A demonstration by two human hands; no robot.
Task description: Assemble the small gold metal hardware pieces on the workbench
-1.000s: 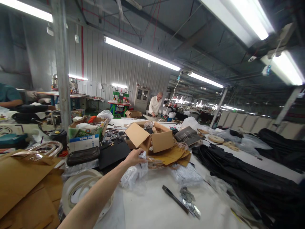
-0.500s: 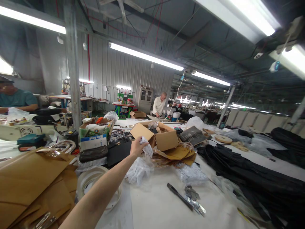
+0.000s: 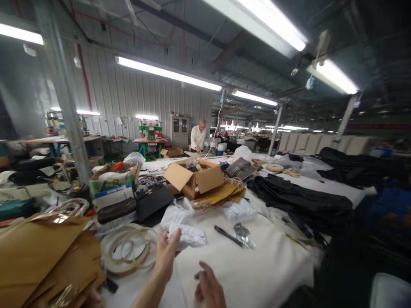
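My left hand (image 3: 167, 250) is closed around a small white packet (image 3: 189, 236), crumpled and apparently wrapped in clear plastic. Its exact contents do not show. Low in the view, my right hand (image 3: 208, 285) is held over the white table covering (image 3: 250, 273), fingers loosely bent and apart, with nothing in them. Just behind the held packet lies a clear plastic bag with white contents (image 3: 175, 212). To the right are a black pen-like tool (image 3: 228, 236) and a small grey piece with a shiny metal part (image 3: 242, 233).
Cream tape rolls (image 3: 111, 256) and brown paper pieces (image 3: 41, 252) lie left. An open cardboard box (image 3: 208, 179) stands behind, beside a black flat case (image 3: 154, 201). Black fabric (image 3: 298, 199) covers the right side. A co-worker (image 3: 198, 136) stands farther back.
My left hand has drawn back toward me from near the cardboard box, bringing the white packet. My right hand has come into view. The camera has turned right.
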